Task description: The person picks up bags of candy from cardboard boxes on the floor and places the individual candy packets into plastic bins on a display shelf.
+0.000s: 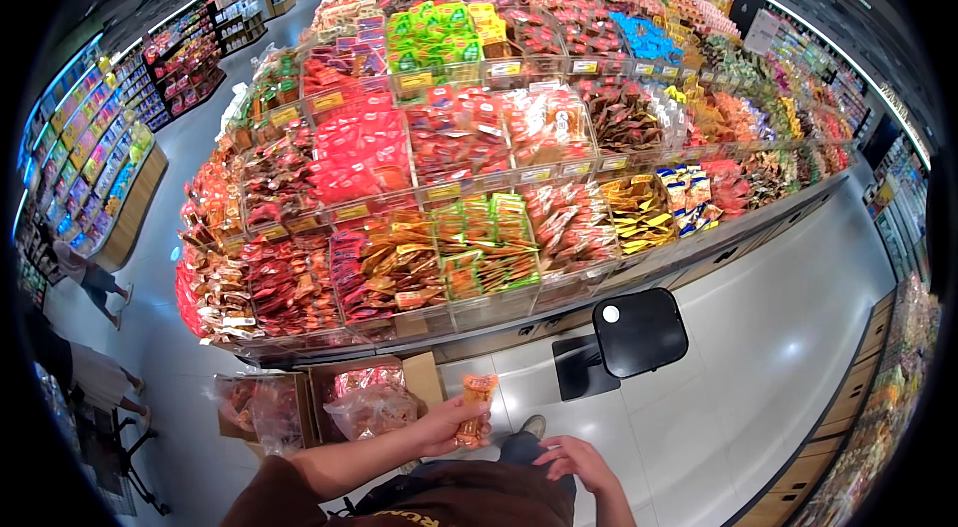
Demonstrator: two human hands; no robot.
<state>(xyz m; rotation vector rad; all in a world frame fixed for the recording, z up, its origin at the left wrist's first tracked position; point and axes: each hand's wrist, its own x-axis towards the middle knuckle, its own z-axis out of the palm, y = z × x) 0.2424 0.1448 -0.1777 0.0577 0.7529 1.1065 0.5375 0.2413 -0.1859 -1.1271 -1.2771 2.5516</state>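
Observation:
My left hand (446,427) is closed around a small orange snack packet (479,388), held upright in front of my body. Below and to the left of that hand stand open cardboard boxes (424,379) with clear plastic bags of red packets (374,405) in them. My right hand (577,459) hangs near my right thigh, fingers loosely spread, with nothing in it. Ahead rises a tiered display of clear bins; the nearest row holds red packets (291,279), orange-brown packets (404,263) and green-and-orange packets (486,240).
A black flat-topped stool (641,332) stands on the grey floor (738,377) right of my feet. Another bin counter (848,427) curves along the right. At the far left, people walk beside a shopping cart (125,457). Lit shelves (90,153) line the left side.

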